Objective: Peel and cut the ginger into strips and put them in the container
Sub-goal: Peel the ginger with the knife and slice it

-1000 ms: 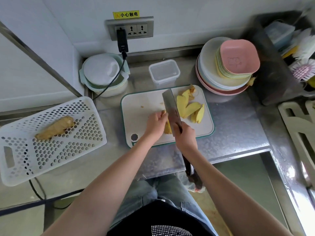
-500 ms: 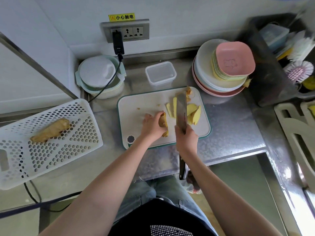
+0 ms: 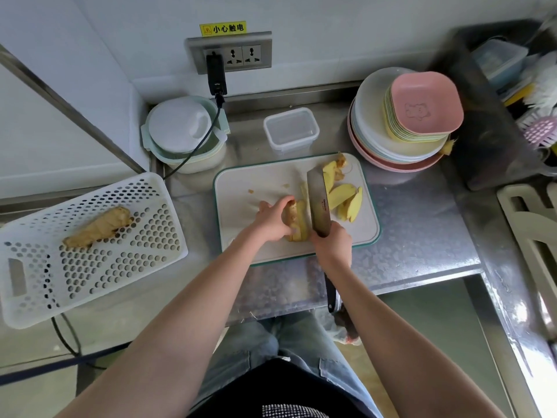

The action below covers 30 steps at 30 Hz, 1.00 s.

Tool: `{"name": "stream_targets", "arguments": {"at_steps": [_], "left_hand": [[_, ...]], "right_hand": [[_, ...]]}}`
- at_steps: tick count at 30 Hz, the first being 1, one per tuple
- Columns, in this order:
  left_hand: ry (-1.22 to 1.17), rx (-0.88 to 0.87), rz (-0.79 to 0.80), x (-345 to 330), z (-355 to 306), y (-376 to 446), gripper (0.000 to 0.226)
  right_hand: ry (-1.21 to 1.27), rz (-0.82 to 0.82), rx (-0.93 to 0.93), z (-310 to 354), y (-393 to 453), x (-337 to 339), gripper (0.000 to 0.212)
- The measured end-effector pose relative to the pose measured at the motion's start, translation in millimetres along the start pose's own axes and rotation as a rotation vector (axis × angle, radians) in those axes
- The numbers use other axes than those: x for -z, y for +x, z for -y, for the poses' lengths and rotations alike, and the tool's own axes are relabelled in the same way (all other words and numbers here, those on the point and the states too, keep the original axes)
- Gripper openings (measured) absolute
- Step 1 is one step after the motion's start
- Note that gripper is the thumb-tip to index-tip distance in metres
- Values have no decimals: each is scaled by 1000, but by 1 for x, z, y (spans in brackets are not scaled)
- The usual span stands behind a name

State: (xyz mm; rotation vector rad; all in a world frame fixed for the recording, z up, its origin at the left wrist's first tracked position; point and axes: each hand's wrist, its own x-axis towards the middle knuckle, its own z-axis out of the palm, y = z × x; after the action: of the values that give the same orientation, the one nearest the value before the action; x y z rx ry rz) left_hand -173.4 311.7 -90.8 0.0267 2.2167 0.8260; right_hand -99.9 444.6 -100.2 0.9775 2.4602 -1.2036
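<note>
On the white cutting board (image 3: 241,188), my left hand (image 3: 272,218) holds a partly peeled ginger piece (image 3: 297,220) with curled fingers. My right hand (image 3: 331,244) grips the handle of a cleaver (image 3: 318,203), whose blade stands on the board right beside the ginger's right edge. Several yellow ginger slices (image 3: 343,197) lie on the board to the right of the blade. An empty clear plastic container (image 3: 291,131) stands behind the board. One unpeeled ginger root (image 3: 96,227) lies in the white perforated basket (image 3: 126,267) at the left.
A stack of plates and bowls (image 3: 401,122) sits at the back right. A lidded pot (image 3: 184,134) with a black cable (image 3: 196,146) over it stands at the back left. A dark bin with brushes (image 3: 512,86) is at the far right. The steel counter's front edge runs just below the board.
The cleaver has shifted from among the cut slices back to the edge of the ginger piece. My left hand has stayed on the ginger throughout.
</note>
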Motion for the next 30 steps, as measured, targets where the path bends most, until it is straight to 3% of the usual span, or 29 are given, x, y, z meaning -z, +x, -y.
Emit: {"name": "stream_targets", "arguments": {"at_steps": [8,14,22,30], "left_hand": [[-121,25,-125,-7,1,3,60],[-214,-38,-264,-19,8,-8,51],[-591,28,-300,-15,13,-7,47],[-677,6,-274,-6,20,-7,44]], "right_hand": [[233,70,-171,9,1,-10,23],[134,127,-118,4,-3,-11,23],[391,223,-285,13,-5,-5,18],[491,307,-340,25,-14,-7,24]]}}
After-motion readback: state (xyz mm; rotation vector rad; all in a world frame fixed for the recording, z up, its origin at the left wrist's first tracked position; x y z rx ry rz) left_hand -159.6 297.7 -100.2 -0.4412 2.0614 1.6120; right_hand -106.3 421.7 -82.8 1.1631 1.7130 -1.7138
